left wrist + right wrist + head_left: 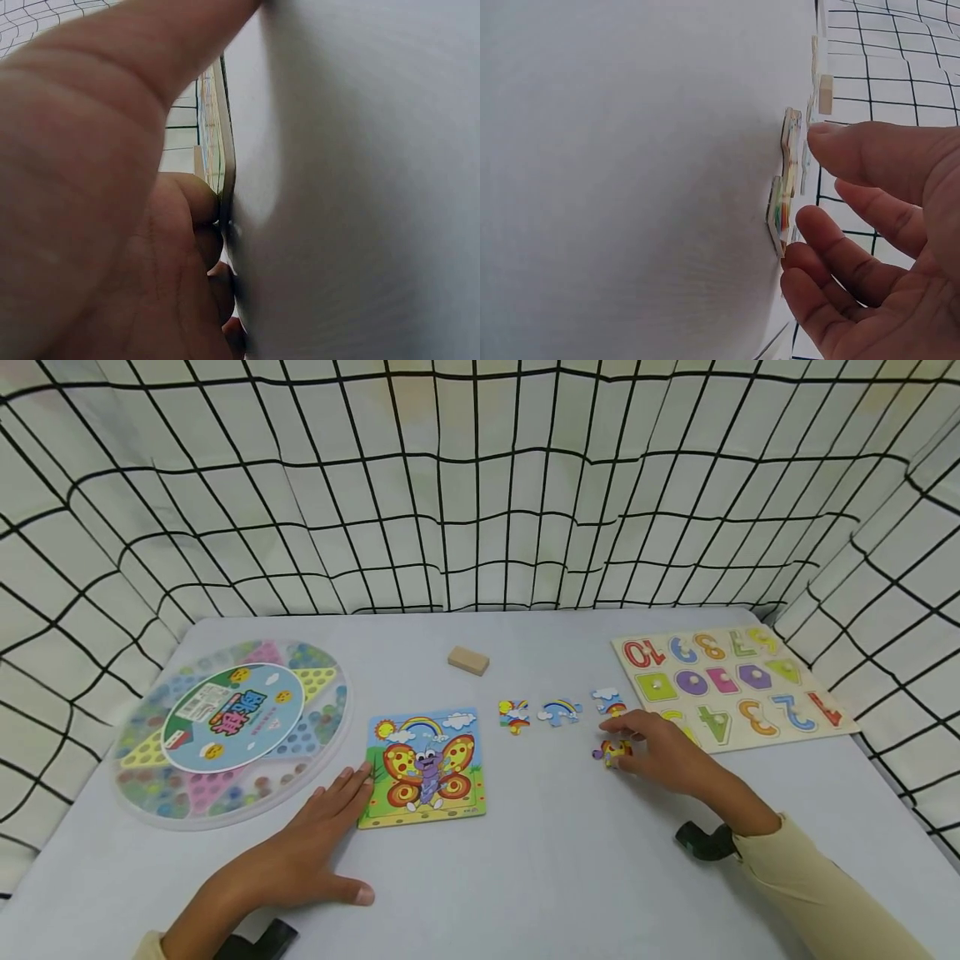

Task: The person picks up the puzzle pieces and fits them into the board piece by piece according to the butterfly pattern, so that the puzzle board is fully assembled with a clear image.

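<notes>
- Right hand (663, 756): fingers loosely bent, thumb apart, over the yellow-purple puzzle piece (617, 749) on the table (540, 877); contact unclear.
- Left hand (311, 843): fingers extended, tips at left edge of butterfly board (427, 772).
- Cloud piece (609, 700) beside right fingertips; rainbow piece (559, 712), sun piece (513, 713) leftward.
- Number board (727, 685) just beyond right hand, partly hidden by it.
- Wooden block (468, 661) behind butterfly board; round game (232, 718) far left.
- Black netting (480, 456) along back and sides.
</notes>
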Motion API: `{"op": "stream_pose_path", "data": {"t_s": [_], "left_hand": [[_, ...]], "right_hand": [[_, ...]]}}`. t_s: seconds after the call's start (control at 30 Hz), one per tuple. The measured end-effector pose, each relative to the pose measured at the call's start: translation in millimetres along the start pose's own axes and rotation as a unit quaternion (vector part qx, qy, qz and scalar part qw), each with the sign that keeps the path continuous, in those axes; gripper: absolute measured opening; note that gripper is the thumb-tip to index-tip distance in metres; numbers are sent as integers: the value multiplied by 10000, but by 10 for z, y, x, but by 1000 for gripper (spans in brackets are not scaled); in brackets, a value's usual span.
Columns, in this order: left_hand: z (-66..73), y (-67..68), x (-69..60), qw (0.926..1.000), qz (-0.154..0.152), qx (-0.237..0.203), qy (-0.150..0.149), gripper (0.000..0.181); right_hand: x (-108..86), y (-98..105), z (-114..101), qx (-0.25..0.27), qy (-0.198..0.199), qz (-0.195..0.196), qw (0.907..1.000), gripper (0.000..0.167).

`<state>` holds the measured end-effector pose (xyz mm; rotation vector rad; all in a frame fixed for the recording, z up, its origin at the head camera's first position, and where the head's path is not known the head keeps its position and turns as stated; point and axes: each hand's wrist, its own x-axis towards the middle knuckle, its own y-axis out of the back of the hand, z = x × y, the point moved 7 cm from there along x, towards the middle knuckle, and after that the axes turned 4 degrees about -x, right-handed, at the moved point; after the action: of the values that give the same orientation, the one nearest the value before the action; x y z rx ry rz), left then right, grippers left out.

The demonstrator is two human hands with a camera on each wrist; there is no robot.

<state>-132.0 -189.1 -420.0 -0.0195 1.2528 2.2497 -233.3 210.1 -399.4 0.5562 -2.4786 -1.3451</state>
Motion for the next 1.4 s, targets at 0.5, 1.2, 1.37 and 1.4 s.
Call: {"op": "stream_pose_path", "data": {"t_s": [0.5, 1.2, 1.37, 1.4], "left_hand": [[6, -7, 5, 10000, -19, -7, 33, 127], [1, 19, -5, 10000, 0, 50, 61, 127], [-3, -7, 6, 10000, -49, -27, 35, 126], [-4, -11, 5, 10000, -60, -19, 39, 126]], "right_hand": [[21, -20, -7, -387, -13, -65, 9992, 44], [197, 21, -267, 97, 586, -76, 9982, 30], [248, -25, -356, 172, 680, -141, 9974, 30], [261, -40, -378, 187, 709, -165, 9972, 30]]}}
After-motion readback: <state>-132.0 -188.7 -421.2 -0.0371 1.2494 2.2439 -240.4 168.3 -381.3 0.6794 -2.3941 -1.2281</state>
